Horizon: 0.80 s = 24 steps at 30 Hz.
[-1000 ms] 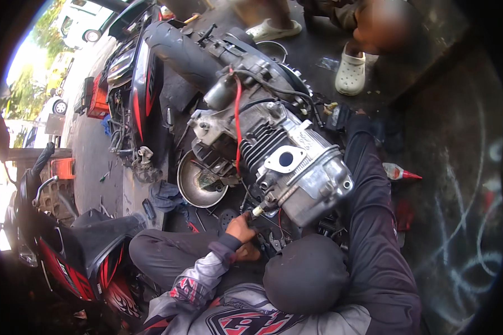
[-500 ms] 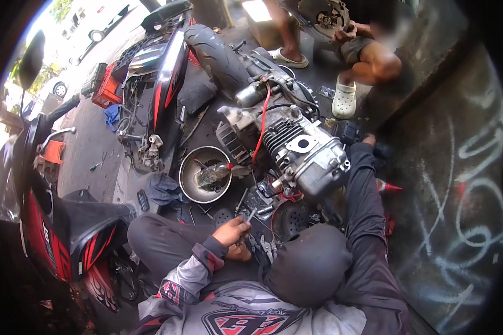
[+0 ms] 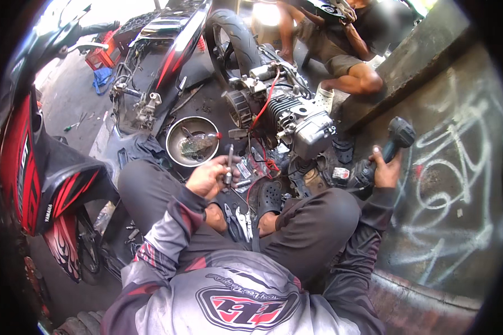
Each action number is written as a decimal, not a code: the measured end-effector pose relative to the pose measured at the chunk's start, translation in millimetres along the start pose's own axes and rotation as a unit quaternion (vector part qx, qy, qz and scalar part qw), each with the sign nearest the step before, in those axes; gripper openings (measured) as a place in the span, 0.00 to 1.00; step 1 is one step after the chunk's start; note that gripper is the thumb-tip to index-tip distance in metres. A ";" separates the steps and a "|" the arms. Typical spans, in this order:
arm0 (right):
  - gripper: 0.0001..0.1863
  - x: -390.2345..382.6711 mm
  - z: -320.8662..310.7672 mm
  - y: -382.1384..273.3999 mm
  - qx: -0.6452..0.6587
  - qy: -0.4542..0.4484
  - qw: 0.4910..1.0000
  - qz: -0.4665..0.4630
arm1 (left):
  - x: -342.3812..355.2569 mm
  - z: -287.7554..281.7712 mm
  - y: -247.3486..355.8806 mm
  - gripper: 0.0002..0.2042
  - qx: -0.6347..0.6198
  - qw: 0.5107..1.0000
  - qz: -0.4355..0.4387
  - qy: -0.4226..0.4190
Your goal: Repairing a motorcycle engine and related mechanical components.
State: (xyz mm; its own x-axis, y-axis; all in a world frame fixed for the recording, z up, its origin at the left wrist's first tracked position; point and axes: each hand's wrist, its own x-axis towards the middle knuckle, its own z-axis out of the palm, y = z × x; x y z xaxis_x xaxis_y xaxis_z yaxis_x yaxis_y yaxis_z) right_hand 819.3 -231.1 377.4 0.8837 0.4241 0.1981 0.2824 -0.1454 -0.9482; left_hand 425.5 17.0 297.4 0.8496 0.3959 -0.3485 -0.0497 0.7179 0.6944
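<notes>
1 engine [image 3: 309,129] is sitting ahead, between the left hand [image 3: 205,178], pinching a metal rod [image 3: 229,158], and right hand [image 3: 387,172], gripping a power tool [image 3: 401,133].

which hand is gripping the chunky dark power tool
The right hand: its fingers wrap the dark power tool, at the picture's right. The left hand instead holds a slim metal tool, pointing up.

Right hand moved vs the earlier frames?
Yes: judged against the engine, the right hand has come back toward the person's body and farther right, now gripping a dark power tool.
</notes>
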 end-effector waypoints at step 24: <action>0.27 -210.6 231.8 -73.8 -0.012 -0.449 0.871 -0.198 | -33.1 -2.0 132.1 0.10 -0.104 0.986 0.126 0.036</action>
State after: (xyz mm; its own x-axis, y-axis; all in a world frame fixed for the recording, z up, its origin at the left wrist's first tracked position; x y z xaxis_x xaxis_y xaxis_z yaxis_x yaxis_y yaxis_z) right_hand 525.8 -102.5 348.2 0.0704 0.9720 0.2242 0.5156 0.1570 -0.8423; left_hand 389.8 99.9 399.3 0.7577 0.6110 -0.2293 -0.3680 0.6902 0.6230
